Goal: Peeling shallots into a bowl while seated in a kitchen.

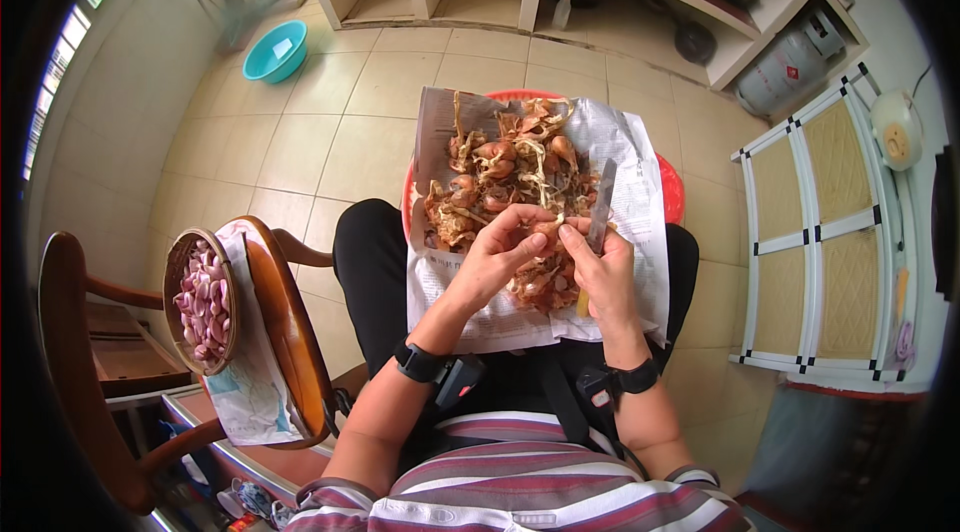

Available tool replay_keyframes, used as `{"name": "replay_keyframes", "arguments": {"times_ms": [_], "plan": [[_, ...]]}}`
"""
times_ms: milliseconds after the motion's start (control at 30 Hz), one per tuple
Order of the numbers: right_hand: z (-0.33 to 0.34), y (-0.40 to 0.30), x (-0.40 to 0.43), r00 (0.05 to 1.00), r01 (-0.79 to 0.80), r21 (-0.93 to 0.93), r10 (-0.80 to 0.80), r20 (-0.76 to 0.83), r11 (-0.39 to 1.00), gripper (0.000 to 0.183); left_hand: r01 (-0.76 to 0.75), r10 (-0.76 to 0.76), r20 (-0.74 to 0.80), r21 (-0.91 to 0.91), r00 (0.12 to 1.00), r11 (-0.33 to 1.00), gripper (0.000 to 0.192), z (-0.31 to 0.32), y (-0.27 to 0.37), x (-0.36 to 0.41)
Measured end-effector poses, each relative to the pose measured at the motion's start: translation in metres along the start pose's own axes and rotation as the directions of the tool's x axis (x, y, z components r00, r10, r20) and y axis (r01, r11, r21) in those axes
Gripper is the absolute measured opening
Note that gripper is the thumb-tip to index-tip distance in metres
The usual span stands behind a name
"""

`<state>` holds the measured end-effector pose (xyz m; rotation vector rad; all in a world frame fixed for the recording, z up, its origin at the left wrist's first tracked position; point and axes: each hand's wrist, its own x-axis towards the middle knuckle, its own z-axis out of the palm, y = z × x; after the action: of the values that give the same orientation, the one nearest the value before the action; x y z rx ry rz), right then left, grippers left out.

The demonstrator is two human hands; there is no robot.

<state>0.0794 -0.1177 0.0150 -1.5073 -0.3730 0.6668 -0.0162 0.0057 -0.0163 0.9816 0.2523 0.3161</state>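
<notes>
My left hand [510, 239] holds a shallot [550, 229] between thumb and fingers. The fingertips of my right hand [606, 262] pinch its pale top, and a knife [602, 205] with a yellow handle lies in that same hand, blade pointing away from me. Below and beyond both hands, a heap of unpeeled shallots [495, 160] with dry stems and loose brown skins rests on spread newspaper [630, 145]. The paper covers a red plastic tray or basin [670, 190], whose rim shows behind and at the right.
At my left, a wicker basket [174, 250] of peeled pink shallots [204, 299] stands on paper on a wooden chair [281, 337]. A turquoise basin [259, 66] sits on the tiled floor. A gas cylinder [787, 70] and a white-framed cabinet [802, 232] are at the right.
</notes>
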Motion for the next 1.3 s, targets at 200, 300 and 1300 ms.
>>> {"name": "replay_keyframes", "arguments": {"times_ms": [200,300,1300], "plan": [[-0.002,0.002,0.0,0.998,0.028,0.032,-0.027,-0.051,0.999,0.011,0.017,-0.017,0.005,0.068,1.0,0.998,0.026,0.006,0.009,-0.003],[-0.004,0.003,0.0,0.998,0.032,0.022,-0.031,-0.062,0.999,0.008,0.017,-0.018,0.011,0.06,1.0,0.998,0.026,0.005,0.004,-0.003],[0.002,-0.011,0.002,0.986,0.161,-0.178,-0.168,-0.025,0.971,0.011,0.063,-0.056,0.036,-0.249,0.998,0.966,0.028,0.014,0.008,-0.004]]}}
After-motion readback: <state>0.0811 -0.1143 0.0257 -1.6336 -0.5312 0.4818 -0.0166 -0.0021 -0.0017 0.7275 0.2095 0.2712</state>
